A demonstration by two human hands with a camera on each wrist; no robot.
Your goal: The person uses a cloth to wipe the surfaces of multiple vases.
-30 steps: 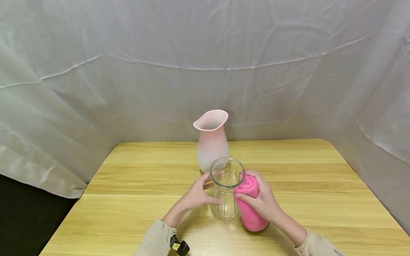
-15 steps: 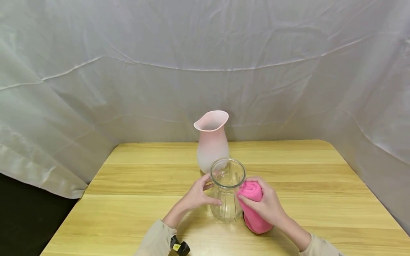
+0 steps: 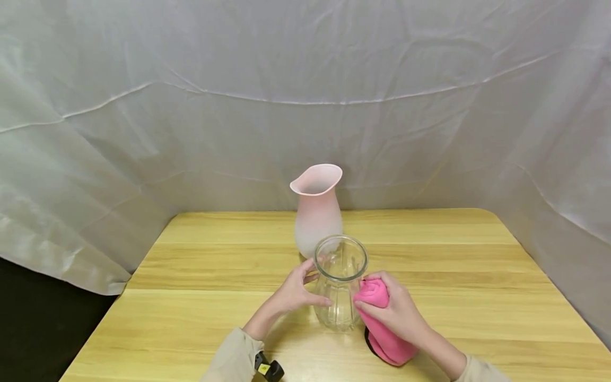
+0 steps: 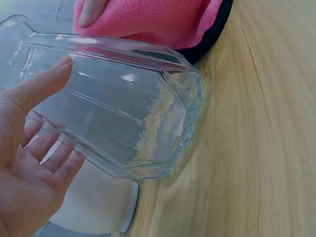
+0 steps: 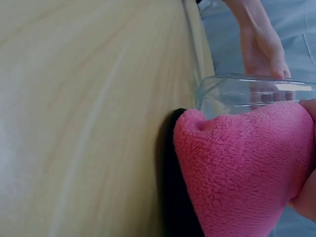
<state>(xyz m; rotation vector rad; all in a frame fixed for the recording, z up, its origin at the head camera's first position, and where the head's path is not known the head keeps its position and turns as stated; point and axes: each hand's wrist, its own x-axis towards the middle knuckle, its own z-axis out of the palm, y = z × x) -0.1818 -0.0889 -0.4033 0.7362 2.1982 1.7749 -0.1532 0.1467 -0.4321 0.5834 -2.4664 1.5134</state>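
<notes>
A clear glass vase [image 3: 340,314] with a thick round rim stands upright on the table. My left hand [image 3: 293,291] holds its left side, thumb across the front and fingers behind, as the left wrist view shows. On the vase's right, my right hand [image 3: 400,310] grips the top of a rolled pink towel [image 3: 385,337] with a dark edging. The towel leans, its lower end fanned out on or just above the wood. In the right wrist view the fuzzy towel [image 5: 237,168] covers part of the vase [image 5: 224,89].
Behind the glass vase stands a frosted pink-and-white vase [image 3: 317,215] with a wavy lip. The wooden table [image 3: 215,265] is enclosed by a hanging grey-white cloth [image 3: 296,132] at the back and sides. A black device [image 3: 271,370] is on my left wrist.
My right hand has drawn the towel down and toward me, slightly right. The towel's lower end has loosened and spread, showing its dark edging. My left hand and the glass vase have stayed put.
</notes>
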